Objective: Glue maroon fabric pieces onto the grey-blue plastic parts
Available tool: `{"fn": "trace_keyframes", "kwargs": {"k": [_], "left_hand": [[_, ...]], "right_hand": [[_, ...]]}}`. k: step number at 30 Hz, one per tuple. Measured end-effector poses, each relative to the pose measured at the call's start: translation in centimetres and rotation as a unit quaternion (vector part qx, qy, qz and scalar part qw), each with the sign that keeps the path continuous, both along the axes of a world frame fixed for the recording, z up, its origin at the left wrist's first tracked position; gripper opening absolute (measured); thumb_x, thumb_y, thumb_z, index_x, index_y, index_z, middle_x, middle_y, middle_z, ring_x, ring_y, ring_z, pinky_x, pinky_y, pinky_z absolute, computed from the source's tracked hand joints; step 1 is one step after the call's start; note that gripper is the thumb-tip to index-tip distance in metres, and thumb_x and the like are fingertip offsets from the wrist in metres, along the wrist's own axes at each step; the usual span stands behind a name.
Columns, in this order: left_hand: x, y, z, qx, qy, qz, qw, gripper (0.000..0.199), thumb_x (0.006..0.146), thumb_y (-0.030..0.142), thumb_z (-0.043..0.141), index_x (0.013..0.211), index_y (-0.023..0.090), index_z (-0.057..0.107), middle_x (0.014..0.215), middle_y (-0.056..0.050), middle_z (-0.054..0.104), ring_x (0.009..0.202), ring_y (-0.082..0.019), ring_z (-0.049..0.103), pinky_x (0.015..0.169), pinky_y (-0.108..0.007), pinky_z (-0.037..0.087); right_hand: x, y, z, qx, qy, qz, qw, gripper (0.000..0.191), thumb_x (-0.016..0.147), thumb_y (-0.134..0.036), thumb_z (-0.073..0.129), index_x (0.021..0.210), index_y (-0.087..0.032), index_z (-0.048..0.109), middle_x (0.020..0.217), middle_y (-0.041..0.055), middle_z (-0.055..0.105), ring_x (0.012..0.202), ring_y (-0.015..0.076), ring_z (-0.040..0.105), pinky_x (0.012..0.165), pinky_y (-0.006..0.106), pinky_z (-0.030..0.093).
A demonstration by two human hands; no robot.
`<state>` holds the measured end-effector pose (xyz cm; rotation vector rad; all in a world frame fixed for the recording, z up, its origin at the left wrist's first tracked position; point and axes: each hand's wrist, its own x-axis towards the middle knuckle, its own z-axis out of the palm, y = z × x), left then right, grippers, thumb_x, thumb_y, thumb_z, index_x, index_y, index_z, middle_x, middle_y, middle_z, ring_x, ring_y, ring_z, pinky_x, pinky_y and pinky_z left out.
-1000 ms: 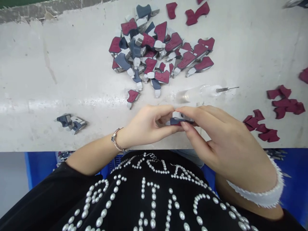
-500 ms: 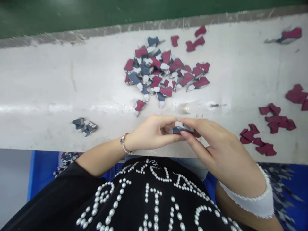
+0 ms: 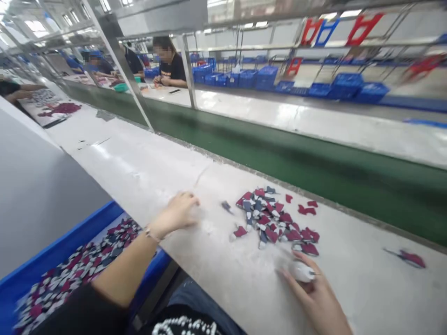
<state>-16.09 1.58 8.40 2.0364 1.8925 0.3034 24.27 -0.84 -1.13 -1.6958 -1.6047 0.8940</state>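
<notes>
Along the far side of your bench: a green panel runs beside the white bench, and past it a second white bench stretches away. A person in a black T-shirt works at it, with rows of blue crates behind.

Overhead: red and blue A-shaped frames sit on steel racks.

Below your bench's near edge, at left: a blue bin brims with a heap of cut pieces, maroon, slate-blue and white.

Mid-bench: a loose pile of parts lies there, flat maroon and slate-blue pieces, many with pale white tabs, overlapping at all angles. Plain maroon scraps sit just beyond it, apart from the pile.

Toward the bench's right end: a lone maroon-and-slate piece lies well apart, blurred.

Your left hand: apart from the right, resting on the bench with a bracelet at the wrist. It holds nothing you can see, and a small slate-blue piece lies near it.

Your right hand: at the pile's near corner, fingers curved around a rounded white object. Blur hides whether they are clamped on it or only touching.
</notes>
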Motion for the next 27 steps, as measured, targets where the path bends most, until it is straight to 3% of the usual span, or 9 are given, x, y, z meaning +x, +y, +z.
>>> {"fn": "trace_keyframes", "kwargs": {"k": [3,8,12,14,18,20,22,25,27], "left_hand": [[-3.0,-2.4,-2.6,-0.008,-0.016,0.014,1.000,0.027,0.072,0.023,0.075,0.097,0.017,0.068,0.098,-0.008,0.065,0.091,-0.026,0.066,0.084,-0.040,0.054],[-3.1,-4.3,-6.6,0.020,-0.053,0.040,0.998,0.024,0.087,0.028,0.060,0.108,0.019,0.068,0.110,-0.009,0.062,0.101,-0.024,0.063,0.095,-0.039,0.051],[-2.3,-6.0,-7.6,0.056,-0.050,0.051,0.996,0.031,0.091,0.034,0.056,0.115,0.019,0.069,0.113,-0.013,0.065,0.112,-0.032,0.057,0.102,-0.050,0.046],[-1.8,-6.6,-8.0,0.068,-0.072,0.045,0.994,0.033,0.091,0.038,0.056,0.118,0.022,0.068,0.112,-0.011,0.068,0.113,-0.033,0.058,0.103,-0.052,0.046],[1.1,-6.2,-7.9,0.013,-0.226,0.079,0.971,0.046,0.087,0.047,0.064,0.128,0.026,0.060,0.117,-0.008,0.069,0.107,-0.028,0.065,0.097,-0.045,0.052],[3.9,-4.9,-6.8,-0.039,-0.337,0.118,0.933,0.051,0.080,0.048,0.072,0.123,0.023,0.060,0.110,-0.007,0.070,0.098,-0.025,0.069,0.090,-0.040,0.057],[7.2,-3.2,-5.2,-0.103,-0.453,0.092,0.881,0.044,0.077,0.043,0.078,0.112,0.022,0.064,0.110,-0.006,0.070,0.104,-0.022,0.068,0.093,-0.035,0.056],[12.0,-0.4,-3.6,-0.227,-0.590,0.021,0.774,0.035,0.070,0.031,0.086,0.099,0.019,0.070,0.107,-0.005,0.072,0.097,-0.017,0.069,0.087,-0.027,0.056],[14.5,0.8,-3.5,-0.313,-0.670,0.024,0.673,0.037,0.068,0.026,0.088,0.100,0.019,0.071,0.093,-0.002,0.073,0.082,-0.011,0.069,0.081,-0.024,0.056]], "right_hand": [[-0.9,0.6,0.6,-0.022,0.031,0.012,0.999,0.050,0.068,-0.057,0.071,0.100,-0.018,0.068,0.103,0.0115,0.072,0.092,0.0315,0.068,0.081,0.043,0.055],[-1.0,-1.9,3.4,-0.066,0.084,0.009,0.994,0.050,0.082,-0.061,0.063,0.110,-0.020,0.059,0.103,0.0093,0.071,0.087,0.0261,0.066,0.079,0.039,0.052],[-1.1,-4.2,5.9,-0.075,0.147,-0.022,0.986,0.055,0.086,-0.060,0.060,0.126,-0.026,0.041,0.087,0.0016,0.071,0.081,0.0230,0.065,0.075,0.035,0.050],[-0.8,-5.1,7.0,-0.071,0.161,-0.040,0.984,0.050,0.085,-0.058,0.063,0.121,-0.027,0.047,0.078,-0.0008,0.068,0.073,0.0212,0.062,0.073,0.034,0.048],[0.6,-6.0,7.9,-0.048,0.208,-0.054,0.975,0.045,0.074,-0.059,0.074,0.102,-0.024,0.067,0.095,0.0057,0.070,0.086,0.0240,0.063,0.075,0.033,0.048],[1.4,-6.0,7.7,-0.054,0.274,-0.026,0.960,0.048,0.067,-0.057,0.080,0.100,-0.024,0.070,0.091,0.0067,0.070,0.082,0.0240,0.064,0.071,0.032,0.048],[1.8,-5.5,7.4,-0.055,0.339,0.030,0.939,0.050,0.063,-0.058,0.082,0.097,-0.024,0.071,0.080,0.0051,0.068,0.069,0.0198,0.060,0.062,0.029,0.045],[1.6,-4.3,7.4,-0.018,0.404,0.085,0.911,0.045,0.070,-0.067,0.071,0.087,-0.025,0.067,0.069,0.0012,0.058,0.058,0.0145,0.049,0.053,0.026,0.040],[1.2,-3.6,7.8,-0.023,0.429,0.102,0.897,0.043,0.078,-0.069,0.062,0.088,-0.027,0.063,0.065,-0.0015,0.053,0.054,0.0126,0.043,0.050,0.024,0.037]]}}
